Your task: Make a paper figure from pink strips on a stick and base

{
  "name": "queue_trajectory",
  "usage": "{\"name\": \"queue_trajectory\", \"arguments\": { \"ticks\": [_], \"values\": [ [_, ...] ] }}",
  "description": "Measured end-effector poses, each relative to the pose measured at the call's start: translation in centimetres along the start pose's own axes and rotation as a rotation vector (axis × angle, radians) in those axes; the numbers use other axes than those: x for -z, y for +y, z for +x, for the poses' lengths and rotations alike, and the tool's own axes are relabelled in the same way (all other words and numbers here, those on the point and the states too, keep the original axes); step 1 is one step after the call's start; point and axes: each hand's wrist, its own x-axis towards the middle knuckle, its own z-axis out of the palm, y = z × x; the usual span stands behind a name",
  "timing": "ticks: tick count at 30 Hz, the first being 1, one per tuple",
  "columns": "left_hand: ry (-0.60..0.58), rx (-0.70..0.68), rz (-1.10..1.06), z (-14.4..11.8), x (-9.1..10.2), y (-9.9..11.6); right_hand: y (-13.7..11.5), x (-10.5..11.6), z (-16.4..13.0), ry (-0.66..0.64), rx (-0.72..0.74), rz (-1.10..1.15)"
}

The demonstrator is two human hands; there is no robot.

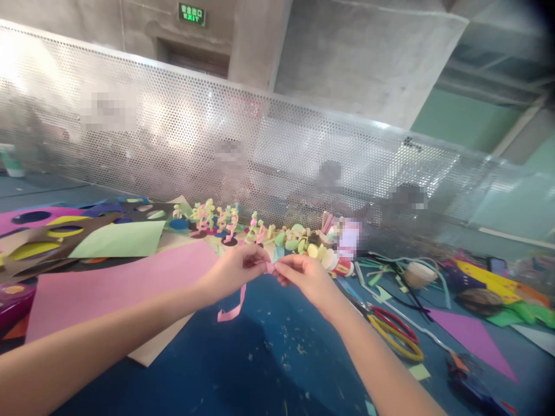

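Pink paper strip (237,300), thin and curling, sits pinched between both hands above the blue desk (260,358), its free tail hanging down in a loop toward the desk top. Left hand (236,268) has its fingertips pressed together on the strip's upper end; right hand (303,274) pinches the same end just beside it, the two hands almost touching.

Risks, judged from the head view: the strip looks flimsy, so pulling the hands apart could tear it at the pinch; the dangling tail could crease, or snag on the large pink paper sheet (117,289) lying just left of it. A slack pinch would drop it among the paper scraps on the desk.

Counts: one strip, two hands, one big pink sheet, one light green paper sheet (119,240) behind it, one purple paper triangle (472,338) to the right. Scissors with red and yellow loop handles (396,335), one pair, near the right forearm. Row of small pastel paper figures (225,222) along the perforated metal screen (277,144): too blurred to count exactly, several.
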Motion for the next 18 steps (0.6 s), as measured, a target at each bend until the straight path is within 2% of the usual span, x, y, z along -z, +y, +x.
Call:
{"name": "queue_trajectory", "arguments": {
  "ticks": [3, 11, 18],
  "values": [
    [-0.007, 0.012, 0.04, -0.03, -0.1, -0.09, -0.37, 0.06, -0.2, -0.027, -0.032, -0.014],
    [-0.064, 0.031, -0.1, -0.03, -0.22, 0.19, -0.19, 0.43, -0.31, -0.079, -0.049, 0.037],
    [-0.006, 0.001, 0.087, -0.18, -0.34, 0.44, -0.04, 0.47, -0.26, -0.102, -0.068, 0.019]
  ]
}}
